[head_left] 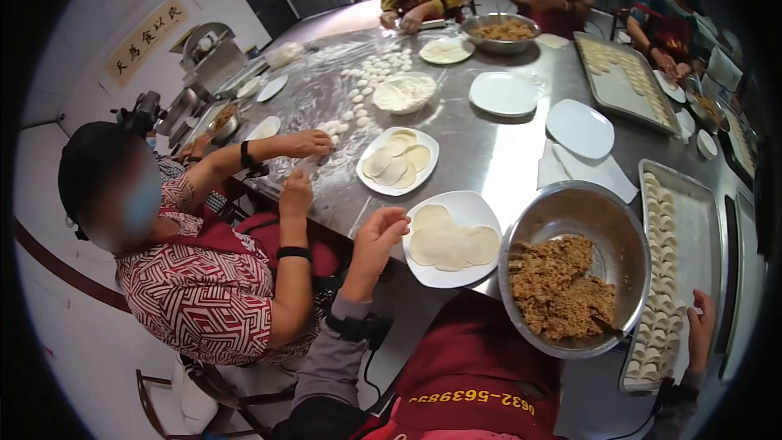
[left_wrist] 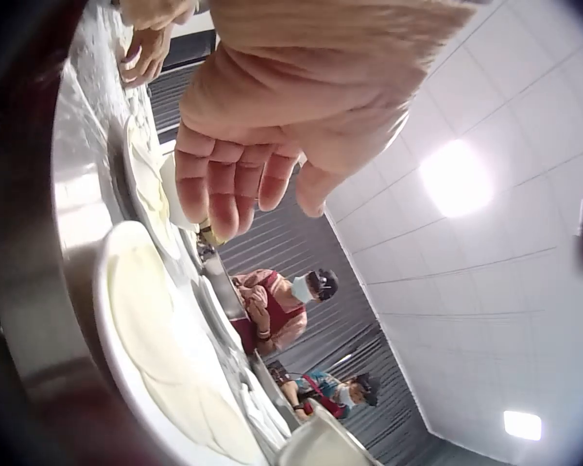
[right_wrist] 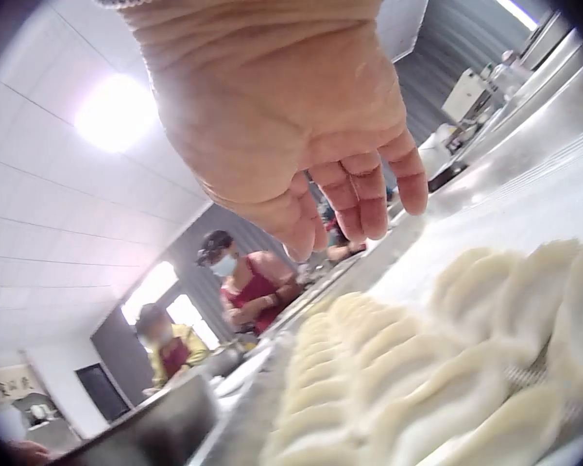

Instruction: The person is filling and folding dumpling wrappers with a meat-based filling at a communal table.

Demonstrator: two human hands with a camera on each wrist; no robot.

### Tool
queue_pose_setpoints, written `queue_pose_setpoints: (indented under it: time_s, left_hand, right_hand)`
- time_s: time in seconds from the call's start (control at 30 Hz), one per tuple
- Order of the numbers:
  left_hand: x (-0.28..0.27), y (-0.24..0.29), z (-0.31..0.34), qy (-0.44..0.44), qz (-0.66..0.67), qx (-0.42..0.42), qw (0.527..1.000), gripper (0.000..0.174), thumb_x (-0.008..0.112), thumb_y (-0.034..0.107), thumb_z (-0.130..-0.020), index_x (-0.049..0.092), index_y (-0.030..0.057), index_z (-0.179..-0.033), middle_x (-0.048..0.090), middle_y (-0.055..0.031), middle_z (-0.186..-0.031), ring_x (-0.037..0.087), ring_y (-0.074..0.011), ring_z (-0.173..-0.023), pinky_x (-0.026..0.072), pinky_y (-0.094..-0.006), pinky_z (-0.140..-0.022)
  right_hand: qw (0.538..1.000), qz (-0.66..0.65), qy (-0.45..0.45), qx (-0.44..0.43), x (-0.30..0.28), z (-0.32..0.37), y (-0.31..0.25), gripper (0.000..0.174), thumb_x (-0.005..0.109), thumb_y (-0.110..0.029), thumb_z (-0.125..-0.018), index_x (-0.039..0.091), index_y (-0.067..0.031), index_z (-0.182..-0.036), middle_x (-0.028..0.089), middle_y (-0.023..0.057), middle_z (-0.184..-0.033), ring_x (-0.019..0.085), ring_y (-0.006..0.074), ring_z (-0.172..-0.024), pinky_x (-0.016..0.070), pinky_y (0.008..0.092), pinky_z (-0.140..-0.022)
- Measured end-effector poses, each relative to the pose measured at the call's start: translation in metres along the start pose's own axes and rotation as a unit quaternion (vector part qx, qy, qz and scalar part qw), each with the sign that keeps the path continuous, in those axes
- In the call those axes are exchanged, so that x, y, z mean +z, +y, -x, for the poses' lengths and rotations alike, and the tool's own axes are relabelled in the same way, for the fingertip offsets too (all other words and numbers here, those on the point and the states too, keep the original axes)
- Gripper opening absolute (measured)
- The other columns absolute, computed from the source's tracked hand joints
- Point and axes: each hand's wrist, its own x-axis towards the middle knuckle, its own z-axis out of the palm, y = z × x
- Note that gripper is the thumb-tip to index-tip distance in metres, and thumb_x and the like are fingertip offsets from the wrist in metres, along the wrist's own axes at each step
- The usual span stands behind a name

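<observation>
My left hand (head_left: 376, 246) hovers at the left edge of a white plate (head_left: 479, 205), its fingers loosely bent with nothing in them. Thin round dough wrappers (head_left: 453, 243) overlap on that plate. On the right, my right hand (head_left: 700, 331) hangs over the near end of a metal tray (head_left: 697, 232). Rows of folded dumplings (head_left: 661, 265) line the tray's left side. In the right wrist view the fingers (right_wrist: 369, 199) droop loosely above the dumplings (right_wrist: 418, 379) and hold nothing. Between my hands sits a large steel bowl (head_left: 626, 232) of brown minced filling (head_left: 562, 285).
Left of me, a person (head_left: 199, 277) works at the floured table (head_left: 322, 187). Another plate of wrappers (head_left: 397, 161), a bowl of flour (head_left: 405, 93) and bare white plates (head_left: 503, 94) stand farther back. More people work across the table, near another dumpling tray (head_left: 626, 81).
</observation>
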Motion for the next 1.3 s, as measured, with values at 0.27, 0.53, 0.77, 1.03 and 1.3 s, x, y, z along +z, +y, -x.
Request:
queue_pose_setpoints:
  time_s: [0.27, 0.53, 0.77, 1.03, 1.3]
  left_hand:
    - [0.030, -0.019, -0.027, -0.077, -0.470, 0.182, 0.860, 0.025, 0.068, 0.016, -0.074, 0.061, 0.0072, -0.097, 0.060, -0.0101, -0.094, 0.056, -0.0310, -0.092, 0.0462, -0.0409, -0.077]
    - [0.010, -0.034, -0.017, 0.010, -0.512, 0.074, 0.855, 0.019, 0.070, 0.017, -0.071, 0.061, 0.0061, -0.084, 0.059, -0.0097, -0.084, 0.059, -0.0275, -0.077, 0.0448, -0.0376, -0.066]
    - [0.014, -0.040, -0.011, 0.018, -0.517, 0.033, 0.855, 0.018, 0.071, 0.021, -0.068, 0.062, 0.0065, -0.074, 0.058, -0.0084, -0.080, 0.059, -0.0271, -0.075, 0.0444, -0.0378, -0.066]
    - [0.014, -0.046, -0.010, 0.028, -0.412, 0.087, 0.907, 0.012, 0.065, 0.016, -0.075, 0.061, 0.0051, -0.077, 0.058, -0.0090, -0.083, 0.059, -0.0267, -0.075, 0.0454, -0.0373, -0.067]
    - [0.015, -0.047, 0.006, 0.017, 0.129, -0.072, 0.989, 0.006, 0.053, 0.011, -0.092, 0.053, 0.0061, -0.096, 0.063, -0.0070, -0.093, 0.063, -0.0167, -0.079, 0.0557, -0.0334, -0.068]
  right_hand:
    - [0.991, -0.102, -0.068, -0.062, 0.063, 0.089, -0.142, 0.038, 0.059, 0.007, -0.064, 0.059, 0.0001, -0.102, 0.056, 0.0106, -0.093, 0.056, 0.0216, -0.089, 0.0449, 0.0305, -0.081]
    - [0.968, -0.218, -0.015, -0.125, 0.109, 0.093, -0.149, 0.013, 0.065, 0.002, -0.075, 0.063, -0.0017, -0.087, 0.054, 0.0061, -0.080, 0.051, 0.0152, -0.070, 0.0401, 0.0238, -0.065]
    - [0.978, -0.120, 0.031, -0.168, 0.121, 0.090, -0.165, 0.012, 0.065, 0.001, -0.074, 0.062, -0.0015, -0.086, 0.054, 0.0093, -0.080, 0.055, 0.0220, -0.072, 0.0436, 0.0309, -0.063]
    - [0.969, -0.071, 0.030, -0.235, 0.108, 0.086, -0.166, 0.013, 0.064, 0.004, -0.073, 0.061, -0.0002, -0.084, 0.058, 0.0128, -0.076, 0.055, 0.0286, -0.069, 0.0427, 0.0345, -0.060]
    - [0.961, -0.223, 0.097, -0.133, 0.087, 0.080, -0.149, 0.015, 0.060, 0.007, -0.079, 0.065, 0.0018, -0.092, 0.061, 0.0085, -0.076, 0.058, 0.0163, -0.066, 0.0441, 0.0257, -0.059]
